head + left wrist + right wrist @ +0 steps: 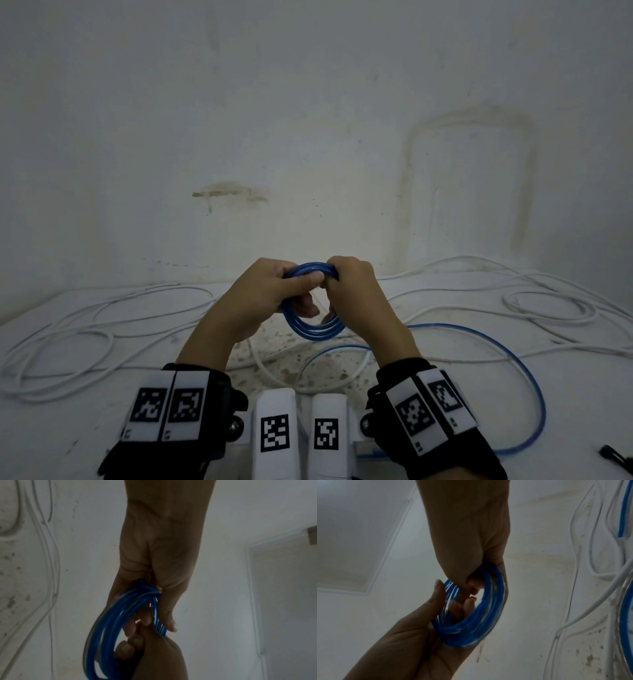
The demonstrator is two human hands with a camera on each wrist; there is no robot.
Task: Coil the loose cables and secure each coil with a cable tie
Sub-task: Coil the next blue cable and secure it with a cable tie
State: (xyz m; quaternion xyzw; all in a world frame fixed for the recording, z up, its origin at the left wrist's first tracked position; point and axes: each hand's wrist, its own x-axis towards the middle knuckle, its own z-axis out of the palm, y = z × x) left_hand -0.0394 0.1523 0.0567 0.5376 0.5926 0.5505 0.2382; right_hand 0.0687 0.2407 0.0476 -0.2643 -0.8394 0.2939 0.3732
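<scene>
White cables (102, 329) sprawled in loose loops over the speckled work surface (281, 363), left and right of the blue coil (313, 329). That coil was held raised above the surface in front of the person, its uncoiled blue tail (507, 363) trailing away to the coil's right and nearer the person. The left hand (270, 294) gripped the coil's left side, thumb across the turns; the right hand (356, 291) pinched its top. Judging by the springy turns, any slackened grip could let them spring open, or the tail could snag a white cable.
</scene>
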